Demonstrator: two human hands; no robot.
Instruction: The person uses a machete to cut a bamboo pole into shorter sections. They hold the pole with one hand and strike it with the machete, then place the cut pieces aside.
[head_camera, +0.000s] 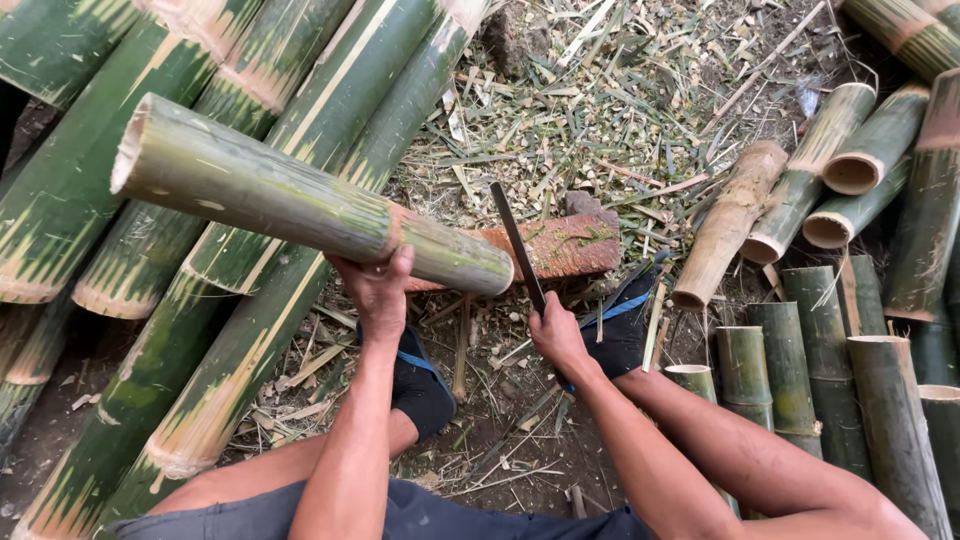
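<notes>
My left hand (378, 290) wraps bamboo section (300, 200), propped on reddish block (560, 245). Right hand (555, 335) fisted on machete (517, 245), blade at cut end. Section uncut, looks whole; cut pieces (860, 350) stacked right.

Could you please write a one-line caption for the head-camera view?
Left hand steadies a green bamboo section on a wooden block; right hand grips a long blade.
</notes>
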